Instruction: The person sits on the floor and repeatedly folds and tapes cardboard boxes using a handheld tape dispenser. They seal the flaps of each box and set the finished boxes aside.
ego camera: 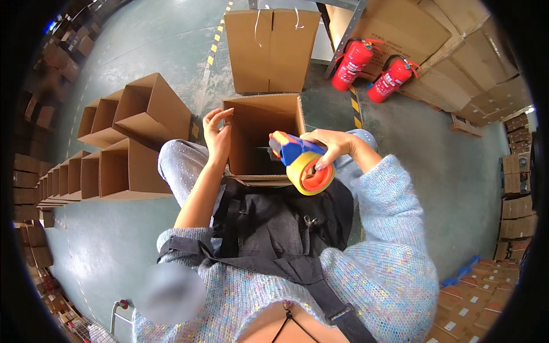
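Observation:
My right hand (336,145) grips a blue and orange packing tape dispenser (295,150) loaded with a roll of yellow tape (295,172). The dispenser is above the right front part of an open cardboard box (261,105), which stands between my knees. At the box's left side, my left hand (218,136) is raised with its fingers bent and apart, holding nothing. Whether it touches the box wall I cannot tell. The box's open mouth faces up, and its lower inside lies in dark shadow.
Rows of open cardboard boxes (146,167) stretch away on the left. Beyond my box stands an upright brown carton (251,51) with white strings. Two red fire extinguishers (354,64) stand right of it, beside a metal rack post (346,36) and large stacked cartons (450,81).

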Available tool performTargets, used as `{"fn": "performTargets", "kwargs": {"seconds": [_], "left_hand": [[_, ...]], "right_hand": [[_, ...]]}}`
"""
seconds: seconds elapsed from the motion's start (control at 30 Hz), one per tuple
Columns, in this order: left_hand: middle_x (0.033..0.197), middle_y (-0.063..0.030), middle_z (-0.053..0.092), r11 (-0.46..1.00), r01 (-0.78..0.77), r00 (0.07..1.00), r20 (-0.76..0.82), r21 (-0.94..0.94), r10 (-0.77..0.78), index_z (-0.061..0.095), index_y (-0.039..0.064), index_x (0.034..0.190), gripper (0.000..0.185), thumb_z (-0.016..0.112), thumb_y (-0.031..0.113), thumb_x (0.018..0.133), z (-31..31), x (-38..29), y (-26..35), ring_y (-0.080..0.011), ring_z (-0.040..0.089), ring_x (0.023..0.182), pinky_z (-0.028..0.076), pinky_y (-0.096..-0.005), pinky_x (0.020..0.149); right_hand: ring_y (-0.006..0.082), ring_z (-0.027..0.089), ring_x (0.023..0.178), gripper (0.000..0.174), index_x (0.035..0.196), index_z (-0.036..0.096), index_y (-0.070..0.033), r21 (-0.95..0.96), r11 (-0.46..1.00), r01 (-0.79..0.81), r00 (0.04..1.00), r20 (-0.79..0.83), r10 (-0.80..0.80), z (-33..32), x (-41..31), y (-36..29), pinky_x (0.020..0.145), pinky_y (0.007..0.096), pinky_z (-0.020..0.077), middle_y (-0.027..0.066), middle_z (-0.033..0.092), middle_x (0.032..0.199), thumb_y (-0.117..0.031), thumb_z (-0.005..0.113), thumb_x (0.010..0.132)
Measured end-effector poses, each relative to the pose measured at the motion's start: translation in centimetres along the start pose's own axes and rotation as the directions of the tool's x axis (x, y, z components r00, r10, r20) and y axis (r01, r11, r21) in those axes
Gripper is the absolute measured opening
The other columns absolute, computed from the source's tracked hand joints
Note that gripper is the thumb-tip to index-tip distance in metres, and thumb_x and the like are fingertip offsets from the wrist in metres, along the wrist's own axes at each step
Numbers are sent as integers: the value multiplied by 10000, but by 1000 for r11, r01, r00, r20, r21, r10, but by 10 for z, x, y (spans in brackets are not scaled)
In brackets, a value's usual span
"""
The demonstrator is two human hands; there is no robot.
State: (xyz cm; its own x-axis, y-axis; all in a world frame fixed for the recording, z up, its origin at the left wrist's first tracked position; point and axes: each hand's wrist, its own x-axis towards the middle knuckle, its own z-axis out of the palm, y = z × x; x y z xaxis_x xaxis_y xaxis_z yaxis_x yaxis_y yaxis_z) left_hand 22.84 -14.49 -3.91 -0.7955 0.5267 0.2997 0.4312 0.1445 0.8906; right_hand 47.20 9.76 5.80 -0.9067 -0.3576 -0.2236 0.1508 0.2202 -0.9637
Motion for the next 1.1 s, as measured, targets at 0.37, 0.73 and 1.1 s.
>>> {"fn": "performTargets", "kwargs": {"seconds": [0.37, 0.73, 1.1], "left_hand": [[1666, -360, -75, 906, 63, 899, 370, 419, -233, 221, 214, 1652, 831, 569, 59, 913, 63, 8, 10, -583, 38, 1533, 192, -765, 1143], [1658, -242, 281, 619, -729, 569, 761, 293, 310, 321, 1, 1589, 852, 422, 624, 1017, 77, -36, -14, -388, 217, 1561, 154, -518, 1272], [1646, -279, 269, 912, -410, 113, 990, -32, 86, 325, -37, 1579, 899, 559, 602, 991, 27, -19, 12, -415, 205, 1552, 164, -509, 1269]], "right_hand": [[308, 697, 1078, 663, 1338, 571, -2, 914, 277, 298, 949, -316, 22, 53, 46, 114, 1000, 427, 559, 173, 692, 1225, -309, 681, 761], [212, 585, 954, 271, 1034, 590, -54, 318, 473, 822, 414, -904, -111, 16, 68, 81, 903, 349, 473, 101, 618, 1024, -270, 595, 871], [196, 706, 1008, 431, 1230, 654, -43, 645, 601, 472, 646, -717, 262, -38, 80, 26, 960, 352, 528, 67, 710, 1100, -287, 712, 878]]}}
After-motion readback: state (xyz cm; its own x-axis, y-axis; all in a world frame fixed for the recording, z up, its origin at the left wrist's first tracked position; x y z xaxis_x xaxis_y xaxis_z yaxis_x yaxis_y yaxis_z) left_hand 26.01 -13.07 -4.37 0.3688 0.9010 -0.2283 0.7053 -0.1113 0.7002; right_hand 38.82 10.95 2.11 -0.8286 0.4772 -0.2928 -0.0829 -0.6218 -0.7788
